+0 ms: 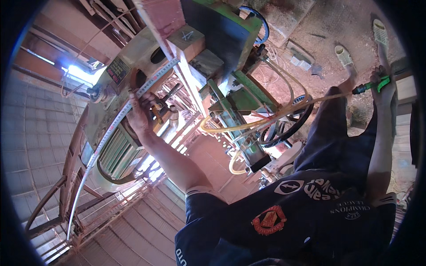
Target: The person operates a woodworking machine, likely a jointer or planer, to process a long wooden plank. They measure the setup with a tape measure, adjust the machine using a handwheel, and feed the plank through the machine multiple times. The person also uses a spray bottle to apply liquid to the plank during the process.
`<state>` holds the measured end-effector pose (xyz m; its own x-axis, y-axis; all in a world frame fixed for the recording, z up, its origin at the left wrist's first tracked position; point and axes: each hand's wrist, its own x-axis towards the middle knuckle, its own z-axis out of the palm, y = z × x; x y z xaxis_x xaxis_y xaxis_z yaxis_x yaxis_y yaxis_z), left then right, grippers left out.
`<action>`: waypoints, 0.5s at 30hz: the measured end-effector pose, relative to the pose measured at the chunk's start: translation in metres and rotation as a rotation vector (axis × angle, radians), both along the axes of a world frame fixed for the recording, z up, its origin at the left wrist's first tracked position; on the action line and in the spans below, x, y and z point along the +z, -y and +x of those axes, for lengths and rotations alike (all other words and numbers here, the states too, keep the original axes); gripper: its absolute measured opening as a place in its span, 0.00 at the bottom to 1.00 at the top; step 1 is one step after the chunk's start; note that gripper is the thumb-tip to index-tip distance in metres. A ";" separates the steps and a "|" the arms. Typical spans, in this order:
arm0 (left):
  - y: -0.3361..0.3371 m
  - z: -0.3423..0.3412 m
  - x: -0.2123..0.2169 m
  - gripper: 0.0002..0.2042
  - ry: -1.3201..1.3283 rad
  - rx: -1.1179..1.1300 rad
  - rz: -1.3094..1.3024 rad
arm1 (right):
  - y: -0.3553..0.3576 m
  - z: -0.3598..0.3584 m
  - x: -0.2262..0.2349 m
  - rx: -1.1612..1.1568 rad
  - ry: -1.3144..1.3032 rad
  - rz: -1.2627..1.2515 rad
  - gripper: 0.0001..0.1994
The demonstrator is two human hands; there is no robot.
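My left hand (pixel 141 116) reaches up to the machine (pixel 106 80), its thumb and fingers closed across a long, thin, pale strip (pixel 101 144) with dark and red printed marks. The strip curves from the red upright, past the hand, and down to the lower left. I cannot tell whether it is a measuring tape or a blade. Beside the fingers are a metal rod and brass-coloured fittings (pixel 157 111). On the far right, my right hand (pixel 382 84) is wrapped around a green-and-black air blow gun (pixel 372 86). A yellowish hose (pixel 306 104) runs from it towards the machine.
A green finned motor (pixel 117 153) sits below the machine body. A green metal frame (pixel 242 99), looped hoses, a blue handwheel (pixel 259 24) and a dark wheel (pixel 290 128) stand between my arms. My feet in pale shoes (pixel 344 55) are on the dusty floor (pixel 284 26).
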<state>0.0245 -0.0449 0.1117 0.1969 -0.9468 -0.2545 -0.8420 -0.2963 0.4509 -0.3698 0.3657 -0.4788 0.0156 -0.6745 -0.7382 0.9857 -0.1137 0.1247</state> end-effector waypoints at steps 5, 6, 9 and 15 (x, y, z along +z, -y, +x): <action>0.005 0.019 0.000 0.22 0.121 -0.011 -0.073 | -0.033 0.038 -0.035 -0.028 -0.052 0.172 0.25; 0.005 0.024 -0.002 0.23 0.062 -0.097 -0.087 | -0.038 0.042 -0.039 -0.004 -0.072 0.240 0.25; 0.004 0.033 -0.011 0.24 0.233 -0.154 -0.126 | -0.050 0.053 -0.048 -0.031 -0.066 0.288 0.25; 0.005 0.026 -0.025 0.25 0.401 -0.273 0.047 | -0.083 0.079 -0.079 -0.116 -0.093 0.149 0.22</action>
<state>0.0507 -0.0499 0.0869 0.0345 -0.9669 -0.2529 -0.9964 -0.0529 0.0662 -0.2905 0.4489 -0.5576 -0.1285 -0.5507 -0.8248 0.9714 -0.2372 0.0070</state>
